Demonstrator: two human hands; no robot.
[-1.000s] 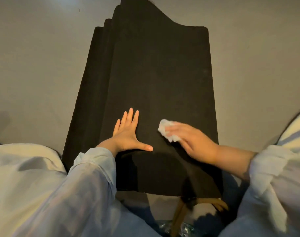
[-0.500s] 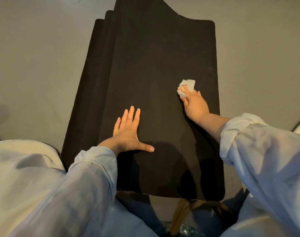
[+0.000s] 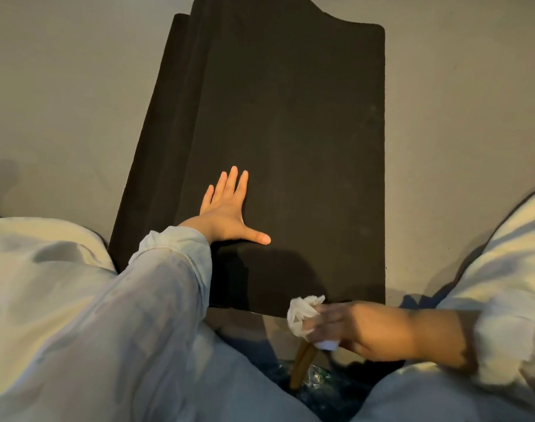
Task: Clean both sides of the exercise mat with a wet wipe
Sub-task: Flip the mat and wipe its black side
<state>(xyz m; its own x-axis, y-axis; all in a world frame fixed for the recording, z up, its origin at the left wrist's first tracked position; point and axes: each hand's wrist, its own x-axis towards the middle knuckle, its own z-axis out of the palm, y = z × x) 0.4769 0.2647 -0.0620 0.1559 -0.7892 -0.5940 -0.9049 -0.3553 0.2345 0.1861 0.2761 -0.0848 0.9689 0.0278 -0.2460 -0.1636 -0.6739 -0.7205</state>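
A black exercise mat [image 3: 296, 123] lies on the grey floor, folded in layers that step out along its left edge. My left hand [image 3: 226, 211] rests flat on the mat, fingers straight and thumb spread to the right. My right hand [image 3: 348, 327] grips a crumpled white wet wipe [image 3: 303, 315] at the mat's near edge, just off its lower right part. The wipe bulges out to the left of my fingers.
Grey floor [image 3: 461, 117] surrounds the mat on both sides. Below the mat's near edge lie a tan strap [image 3: 301, 363] and some crinkled clear plastic [image 3: 318, 379]. My pale sleeves and knees fill the lower corners.
My right hand swept the wipe from the mat's middle up to its right side, then pulled back down to the near edge. My left hand stayed put.
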